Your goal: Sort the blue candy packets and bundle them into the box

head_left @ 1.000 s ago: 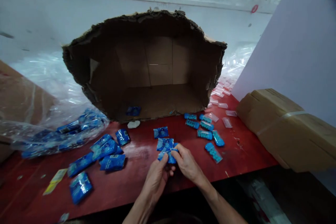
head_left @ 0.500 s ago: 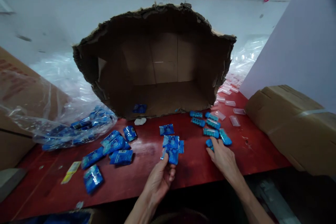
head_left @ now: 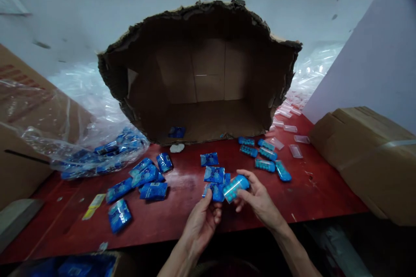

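Note:
Between the thumb and fingers of my left hand (head_left: 203,216) is a small blue printed packet (head_left: 217,192). Just right of it, my right hand (head_left: 258,201) is closed on a clear container with a blue cap and blue balls (head_left: 236,188) inside, tilted and close to the packet. Beyond my left hand lie more flat blue packets (head_left: 209,159) on the red table. Several similar ball-filled containers (head_left: 264,165) lie to the right. Plumper blue packets (head_left: 154,191) are spread on the left.
A cardboard box (head_left: 208,114) with a torn opening faces me, one blue packet inside. Clear plastic bagging (head_left: 97,156) with blue packets lies left. Small clear plastic pieces (head_left: 295,151) lie right, beside a closed carton (head_left: 360,151). An open box (head_left: 118,264) sits below the table edge.
My right hand has lifted a ball-filled container from the table and brought it left beside the packet. My left hand keeps hold of its packet. The view has shifted slightly.

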A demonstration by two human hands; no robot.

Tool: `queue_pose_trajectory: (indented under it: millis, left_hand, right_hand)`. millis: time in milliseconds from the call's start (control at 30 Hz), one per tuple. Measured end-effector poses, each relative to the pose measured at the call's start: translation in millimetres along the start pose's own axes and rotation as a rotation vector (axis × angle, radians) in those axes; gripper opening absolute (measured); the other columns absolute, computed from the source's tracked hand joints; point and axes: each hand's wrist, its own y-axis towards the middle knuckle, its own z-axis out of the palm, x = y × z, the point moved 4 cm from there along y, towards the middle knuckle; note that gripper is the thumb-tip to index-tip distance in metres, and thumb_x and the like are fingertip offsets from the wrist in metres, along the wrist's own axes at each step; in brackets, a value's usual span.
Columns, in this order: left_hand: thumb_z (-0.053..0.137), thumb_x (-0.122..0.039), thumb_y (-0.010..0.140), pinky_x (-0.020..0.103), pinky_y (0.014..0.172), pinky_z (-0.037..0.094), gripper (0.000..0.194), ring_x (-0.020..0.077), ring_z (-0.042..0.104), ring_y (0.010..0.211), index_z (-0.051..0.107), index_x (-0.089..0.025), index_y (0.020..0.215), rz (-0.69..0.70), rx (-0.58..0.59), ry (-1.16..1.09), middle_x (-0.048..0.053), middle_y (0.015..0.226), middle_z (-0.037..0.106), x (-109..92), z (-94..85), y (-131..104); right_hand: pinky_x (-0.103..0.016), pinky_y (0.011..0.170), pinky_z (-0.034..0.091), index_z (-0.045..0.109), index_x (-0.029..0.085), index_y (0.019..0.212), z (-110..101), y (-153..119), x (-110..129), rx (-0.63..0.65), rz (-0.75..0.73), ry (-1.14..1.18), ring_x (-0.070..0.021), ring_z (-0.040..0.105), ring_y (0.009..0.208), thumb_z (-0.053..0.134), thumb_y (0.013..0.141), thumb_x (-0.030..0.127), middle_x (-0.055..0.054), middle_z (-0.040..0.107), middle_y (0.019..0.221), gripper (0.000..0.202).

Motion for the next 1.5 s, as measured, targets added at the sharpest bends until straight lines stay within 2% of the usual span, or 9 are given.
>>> queue_pose_trajectory:
  millis: [100, 300, 533, 733, 800, 900, 1000, 1300, 1500]
  left_hand:
    - [0.059, -0.039, 0.069, 0.016, 0.035, 0.031, 0.027, 0.0066, 0.047, 0.039, 0.05, -0.014, 0.067, 0.067, 0.05, 0.042, 0.0, 0.05, 0.056, -0.7, -1.2, 1.5]
    - [0.059, -0.04, 0.068, 0.017, 0.037, 0.03, 0.028, 0.007, 0.047, 0.041, 0.052, -0.013, 0.065, 0.172, 0.073, 0.105, 0.001, 0.049, 0.056, -5.5, -1.4, -0.7]
    - [0.056, -0.037, 0.071, 0.018, 0.038, 0.03, 0.026, 0.0075, 0.048, 0.042, 0.054, -0.012, 0.066, 0.255, 0.089, 0.13, 0.001, 0.05, 0.057, -7.2, 0.6, -2.0]
    - [0.06, -0.035, 0.068, 0.019, 0.043, 0.034, 0.024, 0.0088, 0.052, 0.049, 0.058, -0.011, 0.068, 0.206, 0.133, 0.063, 0.003, 0.057, 0.059, -0.6, 1.7, 0.5]
    - [0.061, -0.033, 0.068, 0.019, 0.044, 0.034, 0.022, 0.008, 0.051, 0.049, 0.059, -0.011, 0.069, 0.162, 0.161, 0.033, 0.002, 0.058, 0.06, 0.3, 2.1, 0.0]
    - [0.058, -0.032, 0.071, 0.018, 0.043, 0.034, 0.021, 0.0065, 0.048, 0.046, 0.059, -0.011, 0.067, 0.115, 0.2, 0.03, 0.001, 0.054, 0.057, -1.8, 2.9, -3.2]
    - [0.051, -0.031, 0.076, 0.019, 0.045, 0.034, 0.025, 0.007, 0.048, 0.046, 0.06, -0.009, 0.069, 0.076, 0.338, 0.086, 0.003, 0.055, 0.057, -4.1, 8.9, -8.9]
    - [0.047, -0.028, 0.079, 0.021, 0.047, 0.035, 0.023, 0.0098, 0.051, 0.054, 0.06, -0.01, 0.083, 0.052, 0.41, 0.07, 0.004, 0.063, 0.057, -0.1, 11.4, -13.2]
    - [0.049, -0.028, 0.078, 0.022, 0.048, 0.036, 0.022, 0.0094, 0.05, 0.053, 0.06, -0.011, 0.088, 0.075, 0.363, 0.074, 0.005, 0.067, 0.059, 2.6, 9.5, -14.6]
  right_hand:
    - [-0.024, 0.047, 0.052, 0.037, 0.024, 0.109, -0.3, -0.9, 3.5, -0.018, 0.007, -0.034, -0.0114, 0.058, 0.058, 0.059, 0.07, 0.022, 0.004, 0.053, 0.073, 0.045]
    - [-0.024, 0.049, 0.052, 0.039, 0.024, 0.095, 2.5, -4.3, 6.8, -0.033, -0.015, -0.069, -0.0106, 0.058, 0.063, 0.062, 0.068, 0.02, 0.0, 0.05, 0.097, 0.036]
    - [-0.024, 0.048, 0.05, 0.038, 0.023, 0.096, 8.6, -9.7, -7.3, -0.112, -0.052, -0.102, -0.0106, 0.055, 0.061, 0.061, 0.068, 0.019, -0.002, 0.053, 0.096, 0.036]
    - [-0.034, 0.082, 0.042, 0.048, 0.021, 0.097, 11.3, -19.7, -25.6, -0.295, -0.243, -0.47, -0.0207, 0.053, 0.092, 0.065, 0.064, 0.019, -0.004, 0.056, 0.099, 0.037]
    - [-0.033, 0.079, 0.044, 0.048, 0.021, 0.102, 13.7, -19.9, -28.8, -0.216, -0.193, -0.473, -0.02, 0.056, 0.085, 0.064, 0.067, 0.023, -0.004, 0.059, 0.094, 0.038]
    - [-0.031, 0.066, 0.048, 0.042, 0.02, 0.115, 18.7, -18.1, -28.7, 0.036, -0.048, -0.309, -0.0164, 0.058, 0.071, 0.048, 0.08, 0.029, -0.004, 0.061, 0.084, 0.037]
    - [-0.027, 0.055, 0.049, 0.037, 0.021, 0.119, 20.2, -15.0, -24.5, 0.191, 0.047, -0.11, -0.0135, 0.058, 0.064, 0.044, 0.083, 0.028, -0.004, 0.059, 0.088, 0.038]
    - [-0.02, 0.044, 0.046, 0.032, 0.026, 0.12, 21.7, -8.7, -25.7, 0.28, 0.089, 0.077, -0.011, 0.059, 0.062, 0.053, 0.078, 0.028, -0.006, 0.053, 0.104, 0.048]
    - [-0.018, 0.038, 0.044, 0.03, 0.03, 0.121, 25.4, -9.9, -21.6, 0.277, 0.116, 0.087, -0.009, 0.059, 0.055, 0.053, 0.078, 0.027, -0.005, 0.05, 0.106, 0.049]
